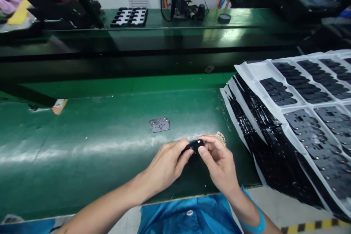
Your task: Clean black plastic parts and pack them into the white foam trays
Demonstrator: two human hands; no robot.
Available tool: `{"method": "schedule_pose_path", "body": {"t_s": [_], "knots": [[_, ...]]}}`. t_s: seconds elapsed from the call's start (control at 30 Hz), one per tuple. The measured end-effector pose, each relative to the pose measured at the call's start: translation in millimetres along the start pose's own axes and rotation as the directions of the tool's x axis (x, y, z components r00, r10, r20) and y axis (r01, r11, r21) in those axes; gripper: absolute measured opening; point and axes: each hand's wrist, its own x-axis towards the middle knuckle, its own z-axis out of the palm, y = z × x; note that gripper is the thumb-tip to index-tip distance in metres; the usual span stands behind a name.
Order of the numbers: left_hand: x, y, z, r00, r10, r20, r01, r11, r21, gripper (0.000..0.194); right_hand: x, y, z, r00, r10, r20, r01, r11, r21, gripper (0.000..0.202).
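Note:
A small black plastic part with a tiny white square on its top is held between both hands, just above the bench near its front edge. My left hand pinches its left end between thumb and fingers. On the other end, the thumb and fingers of my right hand are closed. Fingers cover much of the part. A flat dark grey plate with small metal bits along its upper edge lies on the green bench beyond my left hand. Close behind my right hand is a small pile of tiny beige pieces.
Stacked white trays of dark plates lean at the right, overhanging the bench. The green bench spreads to the left. Along the back, a raised shelf carries a black-and-white tray, a round black object and cables.

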Motion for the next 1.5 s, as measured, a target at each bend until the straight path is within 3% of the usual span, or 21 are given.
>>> {"method": "schedule_pose_path", "body": {"t_s": [0.1,0.23,0.47,0.7,0.93,1.13,1.5], "knots": [[-2.6,9.2,-2.2,0.999,-0.002,0.043,-0.001,0.997,0.081,0.018,2.0,-3.3,-3.9,0.998,-0.057,0.031,0.058,0.998,-0.011,0.013],[-3.7,13.5,1.7,0.999,0.043,0.022,-0.046,0.987,0.151,0.021,2.7,-1.6,-4.9,0.995,-0.089,0.033,0.088,0.996,0.031,0.014],[-3.9,15.7,8.4,0.997,0.076,0.033,-0.081,0.982,0.171,0.022,3.8,-0.4,-5.7,0.998,-0.068,-0.003,0.068,0.991,0.113,0.015],[-2.5,13.9,12.2,0.996,0.079,0.043,-0.085,0.986,0.146,0.022,5.0,1.9,-7.0,0.992,-0.125,-0.029,0.126,0.991,0.035,0.021],[3.0,19.1,6.2,0.994,0.076,0.075,-0.087,0.984,0.154,0.022,5.1,0.0,-15.0,0.995,-0.097,0.014,0.095,0.991,0.094,0.017],[7.7,28.1,1.4,0.99,0.046,0.134,-0.069,0.984,0.167,0.02,7.4,-1.3,-21.5,0.994,-0.109,0.014,0.108,0.993,0.046,0.019],[8.9,25.4,1.6,0.98,0.004,0.197,-0.03,0.991,0.13,0.019,7.5,6.0,-22.6,0.992,-0.124,0.027,0.123,0.992,0.02,0.021]]}}
